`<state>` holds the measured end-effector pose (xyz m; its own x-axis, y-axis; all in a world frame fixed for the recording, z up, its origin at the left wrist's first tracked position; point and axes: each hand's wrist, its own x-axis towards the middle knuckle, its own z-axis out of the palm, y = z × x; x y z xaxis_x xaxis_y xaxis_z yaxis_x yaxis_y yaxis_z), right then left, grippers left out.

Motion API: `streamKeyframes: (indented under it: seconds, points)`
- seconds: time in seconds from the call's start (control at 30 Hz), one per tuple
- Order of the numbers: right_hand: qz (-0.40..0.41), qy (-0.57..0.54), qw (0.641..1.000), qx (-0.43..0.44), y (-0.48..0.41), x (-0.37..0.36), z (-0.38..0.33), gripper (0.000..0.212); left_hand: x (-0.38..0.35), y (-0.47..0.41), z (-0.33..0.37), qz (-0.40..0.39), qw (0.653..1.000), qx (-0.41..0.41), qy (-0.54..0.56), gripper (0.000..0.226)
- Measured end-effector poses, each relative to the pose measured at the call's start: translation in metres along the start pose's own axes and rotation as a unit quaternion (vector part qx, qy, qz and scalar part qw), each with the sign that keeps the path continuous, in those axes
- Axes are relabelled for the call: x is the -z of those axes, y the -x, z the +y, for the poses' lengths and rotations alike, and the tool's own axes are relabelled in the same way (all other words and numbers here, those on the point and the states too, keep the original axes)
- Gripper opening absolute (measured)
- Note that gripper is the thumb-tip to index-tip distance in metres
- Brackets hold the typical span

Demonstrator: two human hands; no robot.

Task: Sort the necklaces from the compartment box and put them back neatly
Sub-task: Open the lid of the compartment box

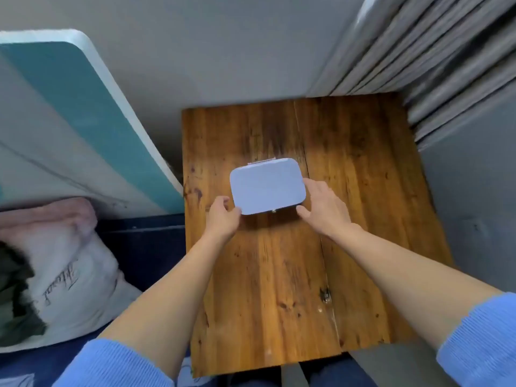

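A pale lilac box [267, 185] with rounded corners and a closed lid sits in the middle of a small wooden table [349, 219]. A small metal clasp shows at its near edge and a hinge at its far edge. My left hand [223, 217] grips the box's near left corner with thumb and fingers. My right hand [324, 208] touches the box's right side and near right corner, fingers spread. No necklaces are visible; the box's inside is hidden.
A grey curtain [446, 65] hangs at the right of the table. A teal and white panel [92, 121] leans at the left. A pale pillow [64, 272] lies on dark blue bedding at the lower left. A grey wall stands behind.
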<state>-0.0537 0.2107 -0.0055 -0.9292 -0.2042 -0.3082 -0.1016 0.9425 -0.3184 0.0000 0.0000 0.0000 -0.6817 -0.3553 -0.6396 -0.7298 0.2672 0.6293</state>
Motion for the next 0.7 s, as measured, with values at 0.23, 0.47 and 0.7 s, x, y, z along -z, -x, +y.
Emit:
streamKeyframes:
  seconds: [0.23,0.47,0.7]
  points:
    - [-0.011,-0.067,0.997,-0.040,-0.018,-0.026,-0.013,0.063,-0.024,-0.027,0.002,-0.008,0.996,0.004,0.091,0.047]
    - [-0.018,0.024,1.000,0.004,0.008,-0.035,0.005,0.066,-0.028,-0.019,0.002,-0.020,0.992,0.020,0.121,0.044]
    - [0.022,0.021,0.999,0.027,0.022,-0.036,0.029,0.050,-0.029,-0.009,0.001,-0.049,0.992,0.027,0.112,0.044]
